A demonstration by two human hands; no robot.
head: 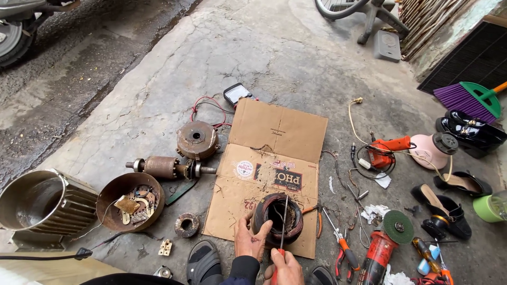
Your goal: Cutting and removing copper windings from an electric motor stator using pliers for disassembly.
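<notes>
- Stator winding (277, 217), a dark ring of coiled wire, standing on the near edge of the flattened cardboard sheet (280, 153), just in front of the person.
- Left hand (248, 237) curled around the ring's left side, thumb and fingers pressed on its outer wall.
- Right hand (285, 266) closed around the red handle of a screwdriver (282, 229), the thin shaft rising across the open middle of the ring.
- Black sandal (203, 264) just left of the left hand, on the concrete.
- Rotor with shaft (169, 167) lying further left and farther away, beside a round rusty end cap (197, 140).
- Shallow rusty bowl-shaped cover (129, 200) holding small loose parts, near left; ribbed metal motor housing (45, 206) at the far left edge.
- Small ring-shaped part (186, 224) between the cover and the cardboard.
- Pliers with orange grips (343, 248) and a red angle grinder with green disc (385, 243) to the right of the winding.
- Orange tool amid tangled cords (385, 148) farther right; black shoes (449, 206) and a purple-and-green broom (470, 97) at the right edge.
- Small meter with red leads (236, 94) beyond the cardboard's far edge.
</notes>
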